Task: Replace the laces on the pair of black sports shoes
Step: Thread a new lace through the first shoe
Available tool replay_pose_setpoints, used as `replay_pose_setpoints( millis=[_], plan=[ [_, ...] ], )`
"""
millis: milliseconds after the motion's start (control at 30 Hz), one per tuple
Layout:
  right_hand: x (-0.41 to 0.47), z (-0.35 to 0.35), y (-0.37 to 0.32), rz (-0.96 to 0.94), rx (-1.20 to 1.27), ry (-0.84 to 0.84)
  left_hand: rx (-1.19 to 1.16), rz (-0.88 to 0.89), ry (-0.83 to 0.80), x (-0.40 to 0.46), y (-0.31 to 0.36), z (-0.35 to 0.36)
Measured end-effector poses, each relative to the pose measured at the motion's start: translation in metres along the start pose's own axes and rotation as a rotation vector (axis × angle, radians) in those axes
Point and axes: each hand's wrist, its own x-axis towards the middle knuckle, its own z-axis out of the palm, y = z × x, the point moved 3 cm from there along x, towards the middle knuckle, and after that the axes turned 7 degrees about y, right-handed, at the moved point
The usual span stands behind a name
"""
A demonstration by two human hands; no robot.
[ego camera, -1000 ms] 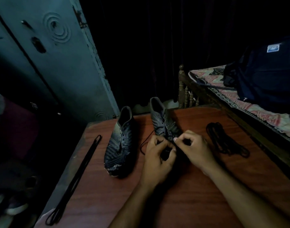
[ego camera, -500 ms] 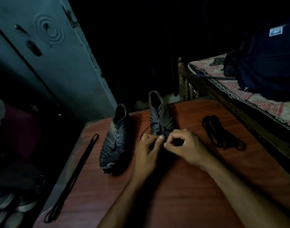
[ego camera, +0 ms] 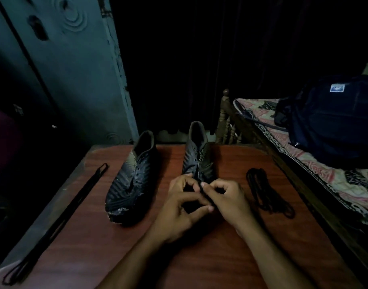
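Hands: left hand and right hand curl over the right shoe toe (grip unclear).
Table: left shoe, bundled laces.

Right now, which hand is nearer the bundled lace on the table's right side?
Right. The right hand sits just left of the bundled lace, with bare table between them. The left hand is farther left, beyond the right hand, at the shoe's toe.

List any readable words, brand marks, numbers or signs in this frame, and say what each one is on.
None can be read.
Backpack on the bed: a small white and blue patch, its print too blurred to read.
Left shoe: pale markings near the collar, no letters readable.
Right shoe: no text visible.
Metal cupboard door: embossed rings only, no writing.
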Motion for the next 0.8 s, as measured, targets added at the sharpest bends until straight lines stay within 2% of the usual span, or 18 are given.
replay_pose_setpoints(
  millis=[67, 167, 267, 433, 567, 700, 800],
  plan=[
    [0.0, 0.001, 0.002, -0.011, -0.002, -0.011, -0.028, -0.026, 0.011, 0.001, -0.001, 0.0],
    [-0.004, -0.001, 0.005, -0.015, 0.068, -0.097, -0.046, -0.131, 0.131, 0.0, -0.008, -0.001],
    [-0.006, -0.006, 0.001, -0.086, 0.086, -0.176, 0.014, -0.181, 0.188, 0.001, -0.015, -0.002],
    [-0.004, -0.006, 0.001, -0.195, 0.069, -0.261, 0.185, -0.102, 0.154, 0.001, -0.012, 0.005],
    [-0.003, -0.008, 0.004, -0.213, 0.115, -0.313, 0.48, -0.015, 0.182, -0.003, -0.007, 0.007],
    [-0.004, -0.002, 0.001, -0.225, 0.081, -0.372, 0.418, -0.068, 0.231, 0.0, -0.003, 0.0],
    [-0.004, 0.001, 0.002, -0.156, 0.16, -0.309, 0.421, -0.042, 0.226, -0.003, -0.002, 0.001]
  ],
)
